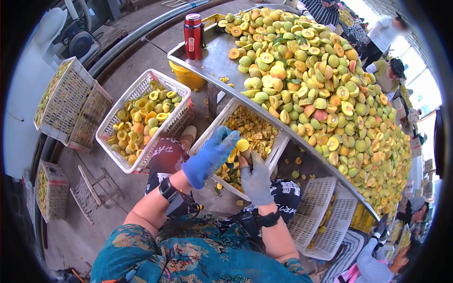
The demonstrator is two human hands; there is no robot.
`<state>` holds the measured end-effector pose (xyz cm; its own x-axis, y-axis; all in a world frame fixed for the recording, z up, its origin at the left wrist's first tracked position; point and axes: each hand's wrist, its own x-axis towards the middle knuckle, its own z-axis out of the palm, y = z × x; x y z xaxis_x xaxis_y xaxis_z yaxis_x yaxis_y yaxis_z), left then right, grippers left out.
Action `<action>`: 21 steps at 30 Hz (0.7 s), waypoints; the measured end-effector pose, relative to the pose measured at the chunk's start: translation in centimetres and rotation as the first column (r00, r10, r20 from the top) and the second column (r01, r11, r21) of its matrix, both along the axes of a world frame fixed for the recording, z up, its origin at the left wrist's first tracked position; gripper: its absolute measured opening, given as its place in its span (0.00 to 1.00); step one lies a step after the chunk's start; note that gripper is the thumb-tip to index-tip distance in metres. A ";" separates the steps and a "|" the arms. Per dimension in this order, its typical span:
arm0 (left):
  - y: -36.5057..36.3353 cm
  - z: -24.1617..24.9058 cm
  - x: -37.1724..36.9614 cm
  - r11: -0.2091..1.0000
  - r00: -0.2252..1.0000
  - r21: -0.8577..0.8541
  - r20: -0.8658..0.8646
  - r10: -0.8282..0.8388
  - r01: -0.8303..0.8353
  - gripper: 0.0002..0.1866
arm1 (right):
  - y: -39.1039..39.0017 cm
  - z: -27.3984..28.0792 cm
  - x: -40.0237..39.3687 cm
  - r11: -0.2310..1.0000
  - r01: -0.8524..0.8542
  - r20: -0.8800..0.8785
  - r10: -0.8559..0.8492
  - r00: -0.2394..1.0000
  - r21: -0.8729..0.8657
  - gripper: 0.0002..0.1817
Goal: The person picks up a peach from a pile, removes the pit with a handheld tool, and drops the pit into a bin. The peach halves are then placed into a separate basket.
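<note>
My left hand (210, 156), in a blue glove, grips a yellow fruit half (241, 145) at its fingertips. Just beside it my right hand (256, 179), in a grey glove, holds a small dark tool (248, 159) up against the fruit. Both hands hover over a white crate (276, 150) that holds pits and scraps. To the left stands a white basket (144, 122) with halved yellow fruit in it. A big heap of green and yellow peaches (325, 85), whole and halved, covers the metal table (212, 63) ahead.
A red flask (193, 35) stands at the table's near corner, a yellow bucket (186, 75) under it. Empty white crates (325, 217) lie at lower right, stacked crates (71, 104) at left. Other people work along the table's far side and at bottom right.
</note>
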<state>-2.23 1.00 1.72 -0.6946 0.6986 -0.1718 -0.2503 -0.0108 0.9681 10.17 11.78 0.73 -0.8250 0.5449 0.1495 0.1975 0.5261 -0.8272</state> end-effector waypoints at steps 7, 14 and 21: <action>-2.6 4.9 -3.2 0.954 0.790 -0.071 -0.581 0.197 -0.290 0.12 | 4.3 -4.8 0.2 0.980 0.084 0.244 -0.128 0.961 0.180 0.20; -2.7 5.2 -16.6 0.646 0.155 -0.371 -0.918 -0.366 -0.667 0.22 | 5.6 -5.6 -0.6 0.983 0.124 0.267 -0.157 0.951 0.137 0.21; 18.4 -1.4 -21.0 0.740 -0.271 -0.640 -0.690 -0.671 -0.204 0.25 | 6.6 -6.2 -1.2 0.995 0.076 0.293 -0.052 0.955 -0.072 0.24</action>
<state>-23.19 19.44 0.29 -0.1158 0.9892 0.0897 0.9808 0.1282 -0.1471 8.93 18.43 -5.52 -0.7893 0.5982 -0.1383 0.4665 0.4379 -0.7685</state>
